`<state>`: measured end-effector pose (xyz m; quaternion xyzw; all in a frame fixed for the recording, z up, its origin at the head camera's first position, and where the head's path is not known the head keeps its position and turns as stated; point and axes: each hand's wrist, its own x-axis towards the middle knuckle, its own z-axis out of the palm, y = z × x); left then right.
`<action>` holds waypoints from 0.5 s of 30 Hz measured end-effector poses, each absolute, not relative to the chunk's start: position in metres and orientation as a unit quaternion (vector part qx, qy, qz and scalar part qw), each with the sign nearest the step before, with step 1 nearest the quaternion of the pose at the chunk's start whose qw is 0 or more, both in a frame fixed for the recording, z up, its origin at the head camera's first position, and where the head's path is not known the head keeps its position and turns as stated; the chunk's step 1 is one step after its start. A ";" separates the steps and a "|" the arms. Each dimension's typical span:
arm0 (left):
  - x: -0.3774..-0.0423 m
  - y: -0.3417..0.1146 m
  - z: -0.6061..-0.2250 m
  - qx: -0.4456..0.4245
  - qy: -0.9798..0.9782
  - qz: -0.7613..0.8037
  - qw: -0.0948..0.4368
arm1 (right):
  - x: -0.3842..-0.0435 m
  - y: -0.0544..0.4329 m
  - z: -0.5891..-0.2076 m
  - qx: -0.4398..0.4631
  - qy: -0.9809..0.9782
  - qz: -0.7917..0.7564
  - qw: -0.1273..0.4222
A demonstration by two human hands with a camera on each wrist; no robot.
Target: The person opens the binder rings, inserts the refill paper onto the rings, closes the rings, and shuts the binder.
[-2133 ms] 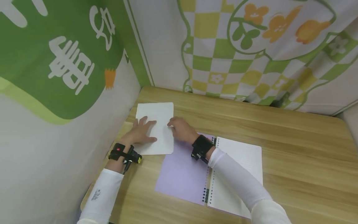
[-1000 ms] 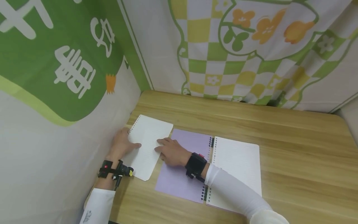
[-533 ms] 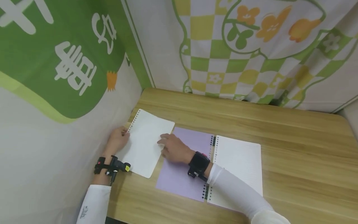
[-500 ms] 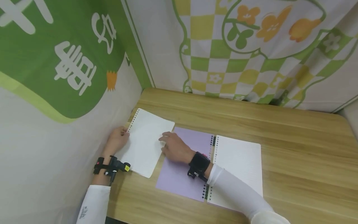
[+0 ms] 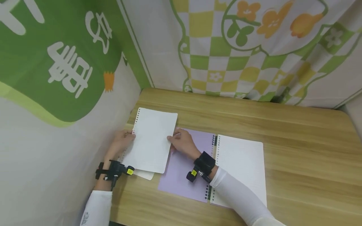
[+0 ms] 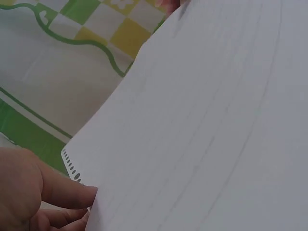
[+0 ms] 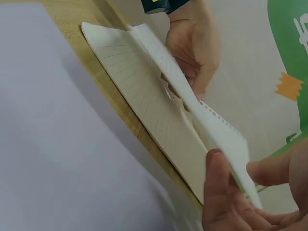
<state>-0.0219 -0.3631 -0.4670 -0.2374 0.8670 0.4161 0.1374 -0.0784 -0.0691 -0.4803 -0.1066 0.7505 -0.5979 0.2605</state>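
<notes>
Between my two hands a small stack of white loose-leaf paper (image 5: pixel 154 141) is lifted off the table, ring holes along its left edge. My left hand (image 5: pixel 120 144) pinches that punched edge, thumb on top, as the left wrist view also shows. The right hand (image 5: pixel 183 142) grips the opposite edge between thumb and fingers. Beneath the lifted paper lie more lined sheets (image 7: pixel 139 72), whose corner peeks out at the lower edge in the head view. Right beside them is an open ring notebook with a purple cover (image 5: pixel 183 179) and a white lined page (image 5: pixel 241 166).
All of this is on a wooden table (image 5: pixel 305 163). A white and green wall hanging (image 5: pixel 70 69) rises close along the left side. Behind the table hangs a checkered curtain (image 5: pixel 223 62).
The right hand went from lying on the paper to gripping its right edge, while the left moved to the punched edge. The upper sheets have come up off those below and turned straighter.
</notes>
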 end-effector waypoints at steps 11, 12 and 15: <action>-0.016 -0.315 -0.461 -0.187 0.838 0.497 0.124 | -0.079 -0.015 -0.477 -0.083 0.768 -0.589 0.237; -0.016 -0.310 -0.460 -0.176 0.835 0.507 0.119 | -0.078 -0.008 -0.476 -0.078 0.769 -0.588 0.237; -0.014 -0.294 -0.458 -0.138 0.827 0.533 0.112 | -0.076 0.016 -0.475 -0.075 0.775 -0.583 0.233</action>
